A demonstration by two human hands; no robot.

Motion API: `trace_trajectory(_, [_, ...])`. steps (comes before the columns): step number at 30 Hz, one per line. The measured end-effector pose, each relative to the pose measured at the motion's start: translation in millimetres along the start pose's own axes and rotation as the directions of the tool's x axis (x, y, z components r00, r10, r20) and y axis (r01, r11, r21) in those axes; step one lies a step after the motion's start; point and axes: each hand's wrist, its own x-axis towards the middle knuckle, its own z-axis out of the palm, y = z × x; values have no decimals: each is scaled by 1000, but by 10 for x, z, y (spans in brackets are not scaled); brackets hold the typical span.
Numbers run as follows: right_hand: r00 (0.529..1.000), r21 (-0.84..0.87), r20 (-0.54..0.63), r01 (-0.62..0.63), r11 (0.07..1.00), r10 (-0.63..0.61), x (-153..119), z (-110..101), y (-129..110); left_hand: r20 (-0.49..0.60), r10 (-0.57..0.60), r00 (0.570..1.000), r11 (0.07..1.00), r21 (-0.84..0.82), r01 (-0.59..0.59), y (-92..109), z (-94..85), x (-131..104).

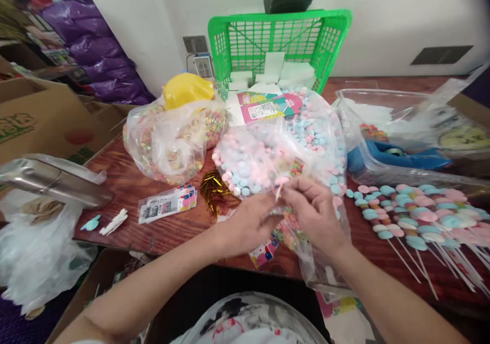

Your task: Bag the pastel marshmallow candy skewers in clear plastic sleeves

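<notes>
The right hand (312, 209) pinches a small pale piece (278, 193) beside the left hand (248, 221), over bagged pink-and-blue sweets (252, 155); laden sticks (424, 211) lie rightward on the surface (118, 180); a green basket (271, 38) stands behind.

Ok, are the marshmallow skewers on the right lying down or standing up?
Lying down: the marshmallow skewers overlap on the table, their bare white sticks angled toward the near edge.

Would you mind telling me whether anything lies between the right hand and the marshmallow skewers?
Yes: the edge of the clear marshmallow bag lies between the right hand and the marshmallow skewers.
</notes>
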Motion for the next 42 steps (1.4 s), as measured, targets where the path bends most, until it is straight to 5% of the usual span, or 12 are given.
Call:
trace_trajectory(4, [983, 187, 184, -53, 981, 18, -217, -6, -384, -72, -199, 977, 780, -616, 113, -129, -115, -5])
trace_trajectory(10, [990, 17, 128, 56, 998, -58, -305, 119, -110, -305, -227, 925, 666, -742, -81, -150, -55, -307])
trace_trajectory(14, [943, -67, -22, 329, 942, -331, -340, 324, 24, -25, -303, 953, 561, -813, 158, -141, 96, -502])
trace_trajectory(16, [968, 39, -77, 243, 969, -240, -355, 404, -2, 23, -292, 956, 651, -728, 216, -104, 96, -608])
trace_trajectory(19, [983, 458, 67, -182, 870, 171, -382, 517, -58, -169, -277, 946, 892, -410, 189, -91, 46, -787])
trace_trajectory(23, [742, 651, 562, -669, 358, 365, -516, 762, -83, -295, 7, 955, 978, 202, 55, -232, 43, -1079])
trace_trajectory(25, [668, 591, 659, -744, 312, 346, -647, 916, -94, -276, 117, 954, 939, 344, -16, -331, 69, -1280])
trace_trajectory(28, [594, 507, 728, -802, 316, 341, -871, 1075, -110, -265, 53, 963, 923, 381, 54, -463, 39, -1740])
trace_trajectory(32, [788, 302, 591, -415, 858, 173, -1062, 947, -71, -260, -337, 905, 708, 564, 425, -603, -265, -2550])
trace_trajectory(35, [847, 134, 532, -65, 989, -17, -1105, 682, -13, -290, -553, 781, 337, 780, 527, -663, -470, -2791])
trace_trajectory(39, [958, 87, 286, -45, 995, 18, -1084, 384, 52, -111, -219, 969, 590, 776, 222, -626, -227, -2076])
trace_trajectory(42, [999, -92, 10, 34, 995, -34, -1057, 100, 143, 117, 53, 992, 670, 732, -123, -550, 141, -1204])
